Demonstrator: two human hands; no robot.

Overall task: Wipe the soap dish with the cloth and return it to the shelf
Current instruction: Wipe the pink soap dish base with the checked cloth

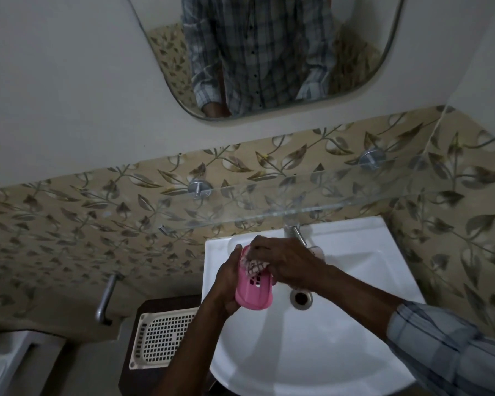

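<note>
Two hands are at work over the white sink (355, 352), and the wiping step looks to be the one in hand. The left hand (226, 287) is curled around the long edge of the pink soap dish (255, 290), cradling it at about 9 o'clock from the drain (300, 298), tilted so its slotted floor faces up. The right hand (283, 264) is closed tight over a bunched checked cloth (253, 265), pressing it into the far end of the dish, the end at 12 o'clock; the near end shows bare pink, with its drain slots uncovered, so my guess is that part is not yet wiped.

Next, the cloth would need to be drawn down toward 6 o'clock along the floor and rim, with the left grip firm enough that the light plastic does not twist away.

After that comes the return: the glass shelf (297, 207) lies at 12 o'clock from the hands, above the tap (296, 232) (its clear edge is hard to read against the leaf-patterned tiles), so the dish wants setting down flat and well back from the front lip.
</note>
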